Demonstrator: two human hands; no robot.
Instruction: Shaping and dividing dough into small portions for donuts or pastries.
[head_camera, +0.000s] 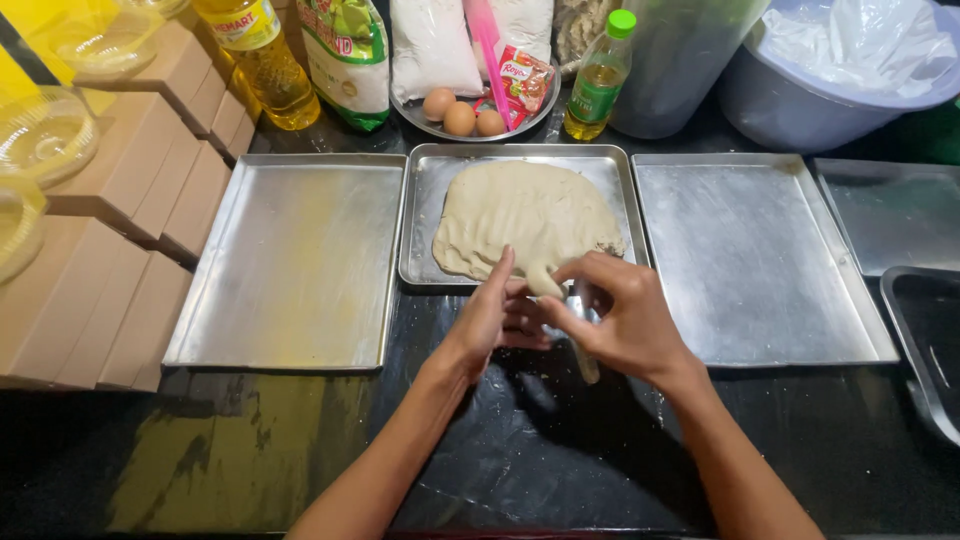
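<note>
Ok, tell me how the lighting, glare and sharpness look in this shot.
Head view: light falls from above, so the middle tray and dough are bright and sharp; the left tray shows a yellowish reflection; the hands, left hand and right hand, cast dark shadows on the black counter; the edges darken, and tray lines bend slightly.

Two forearms entered from the bottom edge of the frame, one from lower left of centre, one from lower right. Both were bare up to the frame edge: no sleeve or cuff in view. Left hand (492, 318) and right hand (622, 318) were ungloved. Neither wrist carried a watch, band or bracelet. Fingers (503, 268) slender, no rings visible. Nails looked short and plain; finer detail too small to tell.
</note>
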